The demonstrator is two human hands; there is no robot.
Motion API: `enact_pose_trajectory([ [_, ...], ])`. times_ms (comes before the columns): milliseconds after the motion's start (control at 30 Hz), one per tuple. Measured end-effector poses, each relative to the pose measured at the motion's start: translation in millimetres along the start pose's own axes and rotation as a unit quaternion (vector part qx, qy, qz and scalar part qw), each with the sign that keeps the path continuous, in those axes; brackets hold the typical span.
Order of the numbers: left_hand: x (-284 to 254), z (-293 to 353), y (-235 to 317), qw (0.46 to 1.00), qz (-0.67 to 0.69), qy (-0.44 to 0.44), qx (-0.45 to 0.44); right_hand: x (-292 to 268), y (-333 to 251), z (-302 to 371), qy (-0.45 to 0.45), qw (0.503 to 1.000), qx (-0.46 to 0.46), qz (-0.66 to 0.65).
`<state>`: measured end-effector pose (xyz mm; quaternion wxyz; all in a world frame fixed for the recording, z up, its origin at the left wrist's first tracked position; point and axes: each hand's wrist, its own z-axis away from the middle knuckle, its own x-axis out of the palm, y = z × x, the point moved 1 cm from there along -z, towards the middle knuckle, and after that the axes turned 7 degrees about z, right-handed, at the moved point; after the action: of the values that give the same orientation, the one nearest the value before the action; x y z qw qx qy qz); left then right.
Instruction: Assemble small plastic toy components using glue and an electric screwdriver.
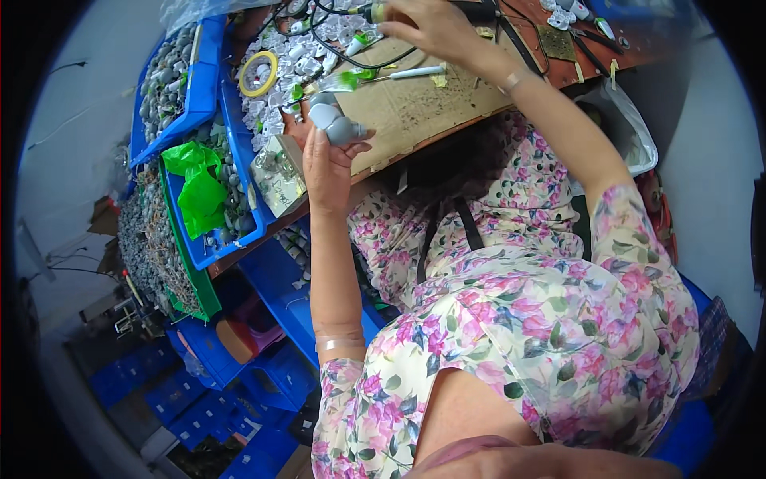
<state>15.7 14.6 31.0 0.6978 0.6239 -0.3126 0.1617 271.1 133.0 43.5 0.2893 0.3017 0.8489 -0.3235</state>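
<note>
My left hand (327,172) is closed around a smooth grey rounded plastic part (337,128) with a short stub on its right side. I hold it above the bench's near edge. At the top edge of the view, my right hand (439,33) reaches around a dark, corded, hand-held tool (476,10), thumb and fingers on either side of it; some fingers are cut off by the frame. Below that hand, a thin white-handled tool (415,72) lies on a cardboard sheet (427,108). Next to it rests a brush with green bristles (345,81).
A yellow tape roll (258,73) lies among many small white parts (303,49). Blue bins (209,64) of grey parts stand at left, one with a green plastic bag (199,191). Pliers (589,52) lie at right, above a lined bin (630,120). A black cable (351,57) loops across the bench.
</note>
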Motion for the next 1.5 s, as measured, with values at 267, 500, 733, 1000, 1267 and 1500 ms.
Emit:
enact_pose_trajectory([
  [267,-6.6,27.4,-15.2,0.977,-0.186,0.033,0.097,22.3,-76.4,59.3,-0.291,0.757,0.308,-0.497],
  [500,-18.0,63.1,-28.0,0.917,-0.347,0.062,0.186,65.0,-96.4,32.8,-0.259,0.760,0.313,-0.508],
  [733,-18.9,88.4,-28.0,0.885,-0.421,0.082,0.181,82.5,-129.4,15.5,-0.292,0.764,0.301,-0.491],
  [1000,-35.4,94.2,-18.1,0.848,-0.427,0.201,0.244,119.4,-145.9,-3.3,-0.323,0.816,0.230,-0.421],
  [1267,-57.2,79.9,17.1,0.875,-0.273,0.229,0.328,152.0,-145.7,-27.2,-0.296,0.923,0.054,-0.239],
  [1500,-80.4,81.4,9.3,0.864,-0.315,0.246,0.306,156.8,-149.8,-34.1,-0.311,0.928,-0.028,-0.204],
])
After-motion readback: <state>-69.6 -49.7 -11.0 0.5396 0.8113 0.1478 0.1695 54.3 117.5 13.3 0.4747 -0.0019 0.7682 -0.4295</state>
